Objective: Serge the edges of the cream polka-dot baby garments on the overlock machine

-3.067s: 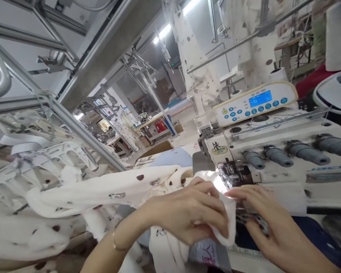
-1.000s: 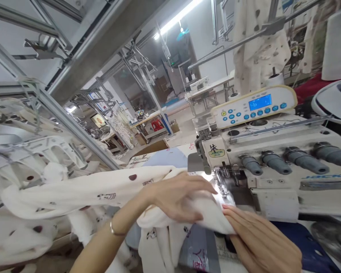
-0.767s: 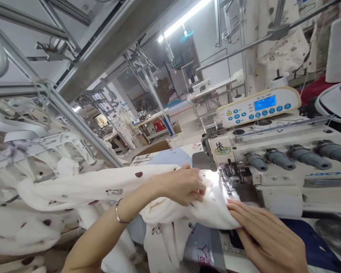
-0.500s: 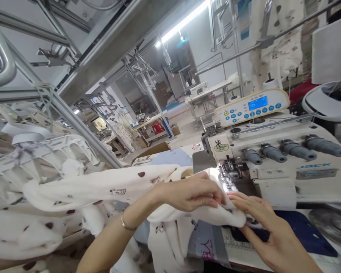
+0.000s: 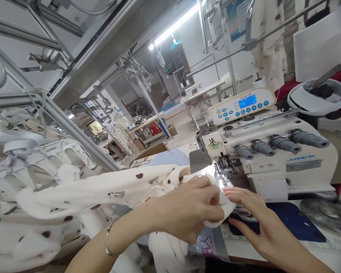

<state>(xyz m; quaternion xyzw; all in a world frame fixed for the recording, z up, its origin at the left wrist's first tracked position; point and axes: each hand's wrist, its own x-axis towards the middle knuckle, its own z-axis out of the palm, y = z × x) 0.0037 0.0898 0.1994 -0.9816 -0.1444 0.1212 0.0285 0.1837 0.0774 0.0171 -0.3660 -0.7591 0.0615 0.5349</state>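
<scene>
Tabletop (image 5: 244, 251) edge nr spread R hand (image 5: 268, 226), L hand (image 5: 187, 208) clamped on cloth (image 5: 229, 207) edge

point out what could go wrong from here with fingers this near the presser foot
The right hand has fingertips close to the presser foot of the sewing machine, so a finger might get nipped.

The white fabric is bunched at the left hand, so a stray fold could get caught in the stitching.

A printed length stretches left; if joined to that piece, it may drag it out of line.
</scene>
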